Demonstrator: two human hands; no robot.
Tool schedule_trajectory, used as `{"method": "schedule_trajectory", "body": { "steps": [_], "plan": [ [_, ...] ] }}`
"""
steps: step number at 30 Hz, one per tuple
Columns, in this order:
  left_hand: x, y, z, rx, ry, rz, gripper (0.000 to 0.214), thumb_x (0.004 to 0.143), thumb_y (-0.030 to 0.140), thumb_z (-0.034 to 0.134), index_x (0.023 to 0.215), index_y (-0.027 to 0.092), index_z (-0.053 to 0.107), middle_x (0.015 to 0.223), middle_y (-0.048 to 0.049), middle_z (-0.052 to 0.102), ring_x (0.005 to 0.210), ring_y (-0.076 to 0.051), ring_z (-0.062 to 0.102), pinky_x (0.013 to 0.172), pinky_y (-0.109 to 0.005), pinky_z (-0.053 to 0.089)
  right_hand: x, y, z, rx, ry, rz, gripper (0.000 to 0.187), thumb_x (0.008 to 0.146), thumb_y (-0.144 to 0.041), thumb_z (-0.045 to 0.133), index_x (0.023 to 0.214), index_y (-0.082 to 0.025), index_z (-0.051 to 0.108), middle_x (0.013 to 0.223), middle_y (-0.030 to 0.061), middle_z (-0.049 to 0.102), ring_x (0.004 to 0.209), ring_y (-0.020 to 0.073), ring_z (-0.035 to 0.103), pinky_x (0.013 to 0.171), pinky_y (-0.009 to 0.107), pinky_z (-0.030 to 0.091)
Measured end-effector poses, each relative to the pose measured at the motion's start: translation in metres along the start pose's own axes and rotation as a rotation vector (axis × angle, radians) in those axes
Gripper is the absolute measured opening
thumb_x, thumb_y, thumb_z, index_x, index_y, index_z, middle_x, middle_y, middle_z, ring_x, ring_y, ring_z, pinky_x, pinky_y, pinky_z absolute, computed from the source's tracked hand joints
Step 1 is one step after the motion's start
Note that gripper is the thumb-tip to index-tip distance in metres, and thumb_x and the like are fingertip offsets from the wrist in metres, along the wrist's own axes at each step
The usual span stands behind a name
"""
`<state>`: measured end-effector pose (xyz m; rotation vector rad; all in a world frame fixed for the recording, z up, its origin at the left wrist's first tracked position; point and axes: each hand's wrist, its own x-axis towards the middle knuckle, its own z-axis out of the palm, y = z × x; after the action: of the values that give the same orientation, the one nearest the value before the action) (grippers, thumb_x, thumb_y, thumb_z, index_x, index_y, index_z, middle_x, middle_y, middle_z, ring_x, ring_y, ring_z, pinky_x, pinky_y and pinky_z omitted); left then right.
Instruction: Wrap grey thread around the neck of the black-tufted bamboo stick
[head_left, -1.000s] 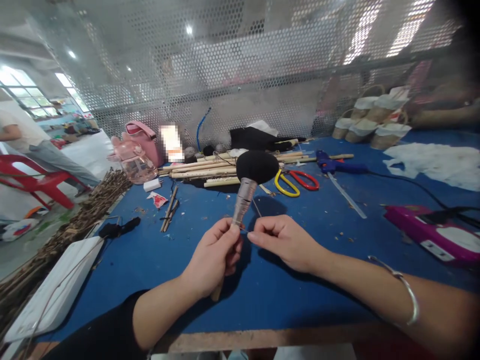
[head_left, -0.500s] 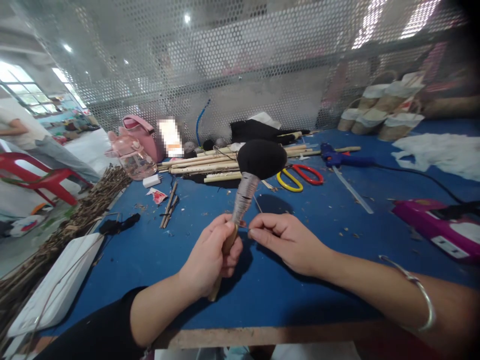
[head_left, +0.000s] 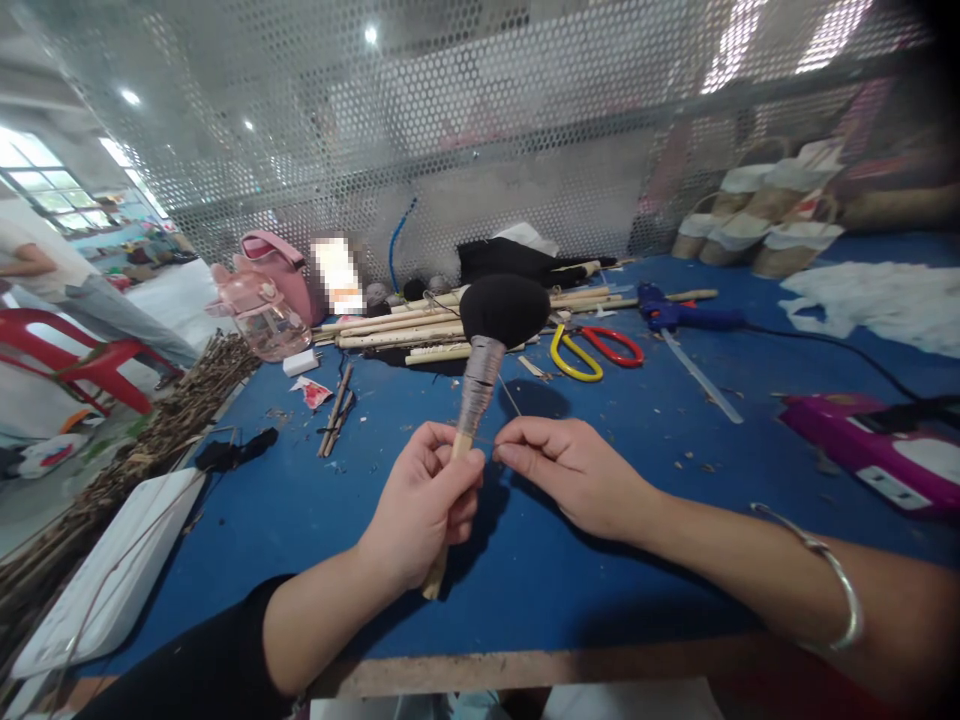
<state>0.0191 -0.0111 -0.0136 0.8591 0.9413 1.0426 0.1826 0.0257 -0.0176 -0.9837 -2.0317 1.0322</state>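
Note:
My left hand (head_left: 431, 505) is closed around the wooden stick (head_left: 463, 446) of a mallet-like piece, held tilted above the table. A rounded black head (head_left: 505, 311) tops the stick. Below that head, grey thread (head_left: 480, 388) is wound round the shaft in a tight band. My right hand (head_left: 574, 475) sits just right of the stick, thumb and forefinger pinched on a thin thread (head_left: 511, 396). One strand runs from the pinch to the stick, and another rises toward the head.
Yellow-and-red-handled scissors (head_left: 576, 355) and a blue glue gun (head_left: 686, 314) lie behind my hands. Wooden sticks (head_left: 405, 332) are piled at the back. A purple power strip (head_left: 862, 450) is at right, a white power-bank-like box (head_left: 112, 570) at left. A perforated metal panel (head_left: 480, 120) stands behind.
The mallet-like piece has tipped slightly left and turned in my left hand, showing more of the bare stick. My right hand has shifted slightly, still pinching the thread.

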Motion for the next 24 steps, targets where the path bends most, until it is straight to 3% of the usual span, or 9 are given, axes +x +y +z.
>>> {"method": "schedule_trajectory", "body": {
  "steps": [6,11,19,24],
  "plan": [
    [0.002,0.001,-0.001,-0.042,-0.081,0.053,0.024,0.077,0.033,0.061,0.079,0.017,0.044,0.066,0.0022,0.056,0.039,-0.003,0.04,0.033,-0.013,0.029,0.001,0.0,-0.001,0.082,0.017,0.032,0.025,0.085,-0.034,0.047,0.075,-0.015,0.059,0.066,0.0012,0.058,0.061,0.0112,0.049,0.059,0.023,0.039],
    [0.003,-0.002,-0.004,0.017,-0.126,0.025,0.023,0.081,0.035,0.056,0.086,0.013,0.055,0.076,-0.0024,0.058,0.059,-0.006,0.051,0.05,-0.015,0.042,0.001,0.003,0.001,0.245,-0.04,0.036,0.026,0.087,-0.036,0.046,0.074,-0.016,0.057,0.071,0.0031,0.063,0.068,0.013,0.055,0.066,0.025,0.042],
    [0.001,-0.008,0.001,-0.06,-0.05,0.022,0.026,0.08,0.04,0.055,0.078,0.014,0.054,0.066,0.0014,0.049,0.047,-0.004,0.04,0.04,-0.014,0.032,0.002,-0.001,0.001,0.232,-0.029,0.085,0.026,0.085,-0.037,0.049,0.072,-0.015,0.056,0.07,0.0037,0.063,0.066,0.0135,0.055,0.065,0.026,0.042],
    [-0.004,-0.005,0.006,-0.091,-0.02,0.026,0.033,0.074,0.037,0.063,0.094,0.019,0.044,0.071,0.0012,0.055,0.05,-0.005,0.04,0.036,-0.012,0.028,0.003,0.0,0.003,0.283,-0.042,0.1,0.028,0.084,-0.039,0.051,0.07,-0.015,0.055,0.068,0.0034,0.061,0.064,0.0125,0.054,0.063,0.025,0.043]
  ]
}}
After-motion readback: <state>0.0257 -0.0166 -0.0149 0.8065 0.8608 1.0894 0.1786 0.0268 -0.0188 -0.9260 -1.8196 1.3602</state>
